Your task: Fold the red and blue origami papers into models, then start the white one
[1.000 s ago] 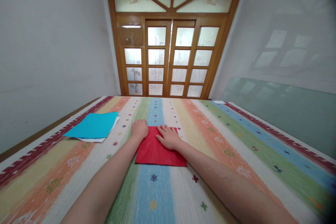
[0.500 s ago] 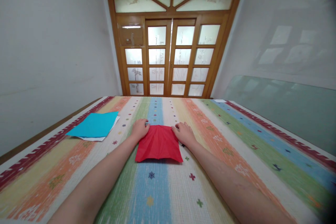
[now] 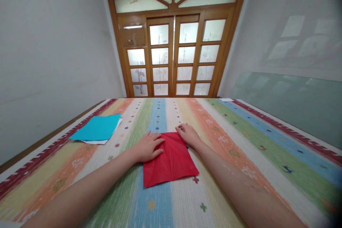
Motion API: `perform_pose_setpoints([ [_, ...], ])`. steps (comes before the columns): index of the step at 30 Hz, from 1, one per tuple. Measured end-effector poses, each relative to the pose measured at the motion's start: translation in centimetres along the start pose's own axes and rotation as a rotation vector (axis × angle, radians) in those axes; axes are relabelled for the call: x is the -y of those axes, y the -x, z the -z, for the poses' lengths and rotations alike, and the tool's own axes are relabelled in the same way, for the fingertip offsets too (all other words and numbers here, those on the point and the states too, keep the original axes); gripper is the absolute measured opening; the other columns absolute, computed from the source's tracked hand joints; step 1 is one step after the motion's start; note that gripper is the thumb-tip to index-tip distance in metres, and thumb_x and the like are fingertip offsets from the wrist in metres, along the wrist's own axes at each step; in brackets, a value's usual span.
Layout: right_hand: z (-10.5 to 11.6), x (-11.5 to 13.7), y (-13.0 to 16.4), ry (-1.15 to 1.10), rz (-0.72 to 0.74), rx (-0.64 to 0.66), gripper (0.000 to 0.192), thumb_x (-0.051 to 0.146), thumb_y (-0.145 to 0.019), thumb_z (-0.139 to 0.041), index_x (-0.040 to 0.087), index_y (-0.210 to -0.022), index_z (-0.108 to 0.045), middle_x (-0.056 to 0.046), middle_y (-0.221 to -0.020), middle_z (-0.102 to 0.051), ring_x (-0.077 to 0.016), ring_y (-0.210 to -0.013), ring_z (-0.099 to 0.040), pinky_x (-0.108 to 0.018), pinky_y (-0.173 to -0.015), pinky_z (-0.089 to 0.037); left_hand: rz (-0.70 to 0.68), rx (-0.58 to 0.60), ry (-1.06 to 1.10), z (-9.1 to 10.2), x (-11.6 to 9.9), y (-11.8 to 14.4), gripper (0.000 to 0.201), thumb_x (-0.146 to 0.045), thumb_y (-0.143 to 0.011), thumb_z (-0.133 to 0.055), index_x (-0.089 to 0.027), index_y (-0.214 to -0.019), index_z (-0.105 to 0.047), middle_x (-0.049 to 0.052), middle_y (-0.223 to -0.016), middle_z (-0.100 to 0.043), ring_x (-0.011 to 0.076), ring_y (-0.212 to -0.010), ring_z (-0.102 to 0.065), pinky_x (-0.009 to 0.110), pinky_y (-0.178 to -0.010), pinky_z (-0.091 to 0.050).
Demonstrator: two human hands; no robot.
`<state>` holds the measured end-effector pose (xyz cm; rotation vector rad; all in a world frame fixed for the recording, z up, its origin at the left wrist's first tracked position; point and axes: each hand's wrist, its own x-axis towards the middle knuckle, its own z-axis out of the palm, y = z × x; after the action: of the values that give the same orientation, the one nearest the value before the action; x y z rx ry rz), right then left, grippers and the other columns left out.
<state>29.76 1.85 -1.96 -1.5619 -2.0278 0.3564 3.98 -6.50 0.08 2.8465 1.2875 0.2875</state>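
While the left hand (image 3: 148, 146) rests, fingers apart, on red paper (image 3: 173, 161), the right hand's (image 3: 188, 134) grip is unclear.

Pair of arms: two bare hands, two bare forearms.
Left hand (image 3: 149, 146): uncovered; back smooth and gently rounded, fingers slim, thumb round-tipped. Left wrist (image 3: 133, 155): bare, narrower than the arm behind it. Left forearm (image 3: 88, 188): bare, smooth in outline, widening evenly from the wrist until cut off by the lower edge of the view. Right hand (image 3: 189, 134): uncovered; back compact and rounded, fingers slender, partly hidden behind one another. Right wrist (image 3: 201, 146): bare, slim. Right forearm (image 3: 237, 178): bare, likewise widening, cut off at the lower edge; small, faint, uneven marks on its upper surface, too indistinct to identify. Fingernails: too small to tell.
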Motion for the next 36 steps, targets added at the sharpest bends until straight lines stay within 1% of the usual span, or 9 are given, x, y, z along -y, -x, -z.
perform_pose_setpoints([
  [3,0.0,-0.4,-0.2,-0.085,-0.009,-0.001,0.045,0.046,-0.099,-0.039,0.017,-0.106,-0.072,-0.013,-0.111,-0.072,-0.0262,-0.11,-0.062,-0.036,-0.095,-0.043,-0.063,0.064,0.007,0.2,-0.6,1.0,0.056,-0.051,-0.097,-0.046,-0.029,-0.148,-0.042,0.01,-0.153,-0.044,0.0292,-0.142,-0.037,0.053,-0.12,-0.017],
  [7,-0.1,-1.0,-0.4,-0.205,-0.023,-0.021,0.05,0.042,-0.101,-0.029,0.016,-0.111,-0.071,-0.012,-0.118,-0.07,-0.0246,-0.112,-0.063,-0.036,-0.096,-0.045,-0.14,0.078,-0.028,1.0,-1.6,2.3,0.057,-0.052,-0.095,-0.048,-0.03,-0.148,-0.044,0.011,-0.152,-0.045,0.0318,-0.142,-0.038,0.057,-0.121,-0.01],
  [12,-0.2,-1.2,-0.6,-0.302,-0.031,0.009,0.049,0.047,-0.099,-0.035,0.016,-0.104,-0.072,-0.012,-0.114,-0.073,-0.0251,-0.107,-0.065,-0.037,-0.096,-0.046,-0.206,0.063,0.005,1.8,-3.5,2.8,0.049,-0.032,-0.093,-0.05,-0.022,-0.141,-0.052,0.011,-0.144,-0.053,0.0282,-0.133,-0.048,0.043,-0.116,-0.032],
  [18,0.5,-0.6,0.5,-0.375,-0.003,0.085,0.043,0.043,-0.096,-0.041,0.015,-0.102,-0.073,-0.012,-0.11,-0.074,-0.0252,-0.105,-0.066,-0.037,-0.097,-0.047,-0.09,-0.02,0.047,1.0,-5.4,2.0,0.03,-0.027,-0.093,-0.046,-0.018,-0.115,-0.064,0.012,-0.117,-0.066,0.0276,-0.111,-0.061,0.041,-0.099,-0.048],
  [20,0.8,-0.3,1.6,-0.397,0.016,0.091,0.041,0.045,-0.095,-0.043,0.016,-0.102,-0.072,-0.011,-0.11,-0.073,-0.0253,-0.105,-0.065,-0.037,-0.097,-0.047,-0.075,-0.049,0.058,0.6,-5.5,1.9,0.026,-0.028,-0.092,-0.049,-0.019,-0.112,-0.064,0.012,-0.115,-0.066,0.0277,-0.11,-0.06,0.042,-0.1,-0.047],
  [24,1.4,0.3,4.4,-0.438,0.047,0.093,0.043,0.049,-0.096,-0.042,0.017,-0.102,-0.07,-0.009,-0.106,-0.073,-0.0251,-0.102,-0.065,-0.037,-0.094,-0.048,-0.052,-0.095,0.11,0.0,-5.0,2.3,0.032,-0.032,-0.093,-0.052,-0.021,-0.121,-0.061,0.011,-0.123,-0.064,0.0277,-0.117,-0.057,0.044,-0.105,-0.043],
  [28,2.0,1.0,6.6,-0.478,0.049,0.116,0.046,0.05,-0.097,-0.041,0.019,-0.124,-0.062,-0.01,-0.119,-0.068,-0.0248,-0.107,-0.064,-0.038,-0.095,-0.048,0.016,-0.092,0.117,-0.5,-4.5,2.7,0.044,-0.043,-0.092,-0.055,-0.025,-0.132,-0.057,0.01,-0.138,-0.056,0.0314,-0.13,-0.048,0.052,-0.114,-0.034],
  [32,2.5,1.6,7.4,-0.413,0.114,0.169,0.051,0.049,-0.094,-0.053,0.022,-0.137,-0.055,-0.011,-0.127,-0.065,-0.0261,-0.108,-0.063,-0.041,-0.096,-0.048,0.11,-0.057,0.13,-1.1,-4.1,2.7,0.051,-0.05,-0.094,-0.051,-0.028,-0.14,-0.052,0.009,-0.149,-0.047,0.0333,-0.14,-0.038,0.058,-0.117,-0.027],
  [36,2.4,1.8,7.5,-0.401,0.149,0.165,0.044,0.043,-0.092,-0.058,0.022,-0.131,-0.059,-0.011,-0.128,-0.065,-0.0266,-0.113,-0.062,-0.043,-0.099,-0.048,0.12,-0.045,0.143,-1.0,-4.0,2.8,0.049,-0.05,-0.096,-0.048,-0.03,-0.14,-0.052,0.008,-0.15,-0.047,0.0317,-0.142,-0.037,0.057,-0.117,-0.026],
])
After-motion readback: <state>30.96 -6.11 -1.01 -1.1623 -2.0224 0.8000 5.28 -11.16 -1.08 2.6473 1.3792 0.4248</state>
